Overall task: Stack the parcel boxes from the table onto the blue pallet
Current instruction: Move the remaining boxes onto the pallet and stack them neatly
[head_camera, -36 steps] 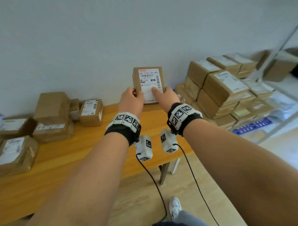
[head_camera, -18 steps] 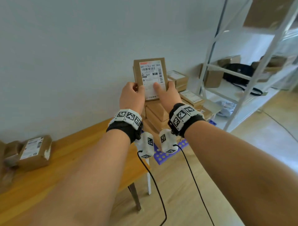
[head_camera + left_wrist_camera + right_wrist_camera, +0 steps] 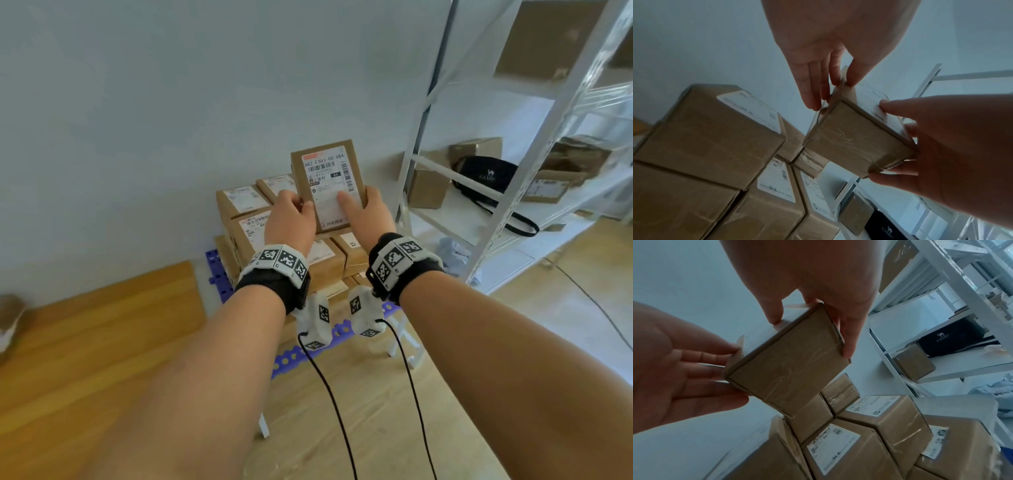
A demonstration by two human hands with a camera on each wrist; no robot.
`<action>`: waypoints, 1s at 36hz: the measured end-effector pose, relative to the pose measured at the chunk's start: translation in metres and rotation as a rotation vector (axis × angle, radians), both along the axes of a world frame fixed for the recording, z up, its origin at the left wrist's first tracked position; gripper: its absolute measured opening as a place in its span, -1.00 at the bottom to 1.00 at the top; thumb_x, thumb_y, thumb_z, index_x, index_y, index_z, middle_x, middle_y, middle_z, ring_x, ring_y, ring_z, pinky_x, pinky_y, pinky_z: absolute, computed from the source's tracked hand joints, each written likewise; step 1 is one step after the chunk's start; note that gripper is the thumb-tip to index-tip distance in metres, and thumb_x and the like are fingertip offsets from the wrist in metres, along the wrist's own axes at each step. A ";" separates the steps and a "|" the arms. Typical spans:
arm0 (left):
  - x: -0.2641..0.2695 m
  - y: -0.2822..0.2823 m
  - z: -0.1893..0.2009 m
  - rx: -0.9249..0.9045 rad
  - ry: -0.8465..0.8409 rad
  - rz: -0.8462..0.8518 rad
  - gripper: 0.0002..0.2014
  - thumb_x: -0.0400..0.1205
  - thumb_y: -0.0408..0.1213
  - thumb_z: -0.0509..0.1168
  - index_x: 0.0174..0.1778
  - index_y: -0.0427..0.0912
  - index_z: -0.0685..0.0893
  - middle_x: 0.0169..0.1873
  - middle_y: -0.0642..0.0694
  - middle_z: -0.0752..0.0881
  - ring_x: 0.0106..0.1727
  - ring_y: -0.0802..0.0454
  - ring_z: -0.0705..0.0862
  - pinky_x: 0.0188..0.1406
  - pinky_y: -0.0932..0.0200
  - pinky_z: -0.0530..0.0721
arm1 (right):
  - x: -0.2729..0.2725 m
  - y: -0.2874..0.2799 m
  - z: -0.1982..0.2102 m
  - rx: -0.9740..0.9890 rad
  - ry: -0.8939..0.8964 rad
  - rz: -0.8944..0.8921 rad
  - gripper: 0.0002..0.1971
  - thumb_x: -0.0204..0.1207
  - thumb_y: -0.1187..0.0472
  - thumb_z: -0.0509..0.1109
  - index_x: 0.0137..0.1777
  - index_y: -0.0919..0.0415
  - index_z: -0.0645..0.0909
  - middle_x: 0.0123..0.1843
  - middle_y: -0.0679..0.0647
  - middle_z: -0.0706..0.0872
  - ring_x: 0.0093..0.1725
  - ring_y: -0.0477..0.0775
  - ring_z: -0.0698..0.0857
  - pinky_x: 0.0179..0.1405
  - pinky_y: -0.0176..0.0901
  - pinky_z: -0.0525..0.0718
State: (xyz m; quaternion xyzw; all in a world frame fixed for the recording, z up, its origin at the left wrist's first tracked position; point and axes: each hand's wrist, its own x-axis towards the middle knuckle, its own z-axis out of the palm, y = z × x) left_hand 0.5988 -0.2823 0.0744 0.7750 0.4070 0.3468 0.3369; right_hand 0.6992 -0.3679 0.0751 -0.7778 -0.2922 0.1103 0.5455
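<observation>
A small brown parcel box point(image 3: 327, 178) with a white shipping label is held up in front of me, tilted, above the stacked boxes. My left hand point(image 3: 291, 219) grips its left side, thumb on the label and fingers along the side and underneath. My right hand point(image 3: 368, 214) grips its right side the same way. In the left wrist view the box point(image 3: 855, 138) hangs just right of the stack point(image 3: 705, 138). In the right wrist view the box point(image 3: 789, 363) hovers over the stack point(image 3: 879, 426). The blue pallet point(image 3: 215, 270) shows under the stack of parcels point(image 3: 246, 219), against the wall.
The wooden table point(image 3: 102, 325) lies at lower left, with one parcel point(image 3: 10, 318) at its far left edge. A white metal shelf rack point(image 3: 513, 192) stands right of the pallet, holding boxes and a black bag point(image 3: 486, 174). Cables hang from my wrists.
I have turned right from the table toward the pallet. The box, still held in both hands, has travelled from over the table to over the stack and sits lower in front of me.
</observation>
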 end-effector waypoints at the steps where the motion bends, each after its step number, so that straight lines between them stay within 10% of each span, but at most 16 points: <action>1: 0.004 -0.001 -0.004 0.007 0.020 0.007 -0.82 0.71 -0.09 0.18 0.13 -0.08 0.51 -0.11 0.06 0.62 -0.11 0.00 0.64 -0.08 0.07 0.63 | 0.006 0.000 -0.004 -0.005 0.013 0.006 -0.61 0.65 -0.07 0.27 0.37 0.10 0.44 0.13 -0.06 0.69 -0.11 -0.21 0.68 -0.34 -0.37 0.60; 10: 0.014 0.021 -0.036 0.196 0.337 0.036 -0.81 0.66 -0.07 0.21 -0.01 -0.11 0.59 -0.10 -0.07 0.66 -0.06 -0.09 0.64 -0.04 -0.03 0.66 | 0.027 0.021 -0.040 -0.155 0.091 0.054 -0.44 0.59 -0.23 0.24 0.49 0.07 0.43 0.21 -0.01 0.73 0.04 0.01 0.75 0.06 0.05 0.76; 16: 0.010 0.038 -0.051 0.257 0.493 0.022 -0.72 0.66 -0.01 0.16 -0.01 -0.15 0.61 -0.03 -0.15 0.60 0.04 -0.15 0.58 0.07 -0.08 0.62 | 0.027 0.030 -0.048 -0.273 0.113 0.096 -0.57 0.66 -0.13 0.21 0.43 0.06 0.46 0.17 0.00 0.73 0.06 0.01 0.71 -0.21 -0.20 0.60; 20: 0.013 0.045 -0.053 0.248 0.539 0.009 -0.70 0.67 0.01 0.14 0.03 -0.14 0.61 0.03 -0.15 0.60 0.07 -0.15 0.58 0.08 -0.10 0.64 | 0.028 0.042 -0.054 -0.291 0.141 0.077 -0.51 0.61 -0.14 0.24 0.45 0.08 0.47 0.18 0.03 0.74 0.11 0.08 0.72 0.15 0.10 0.72; 36: 0.006 0.055 -0.064 0.325 0.584 0.136 -0.62 0.68 0.02 0.16 0.26 -0.17 0.57 0.22 -0.13 0.60 0.28 -0.11 0.52 0.31 -0.04 0.49 | 0.045 0.067 -0.062 -0.417 0.168 0.089 -0.37 0.65 -0.13 0.21 0.62 0.19 0.27 0.47 0.16 0.55 0.37 0.22 0.57 0.17 0.01 0.52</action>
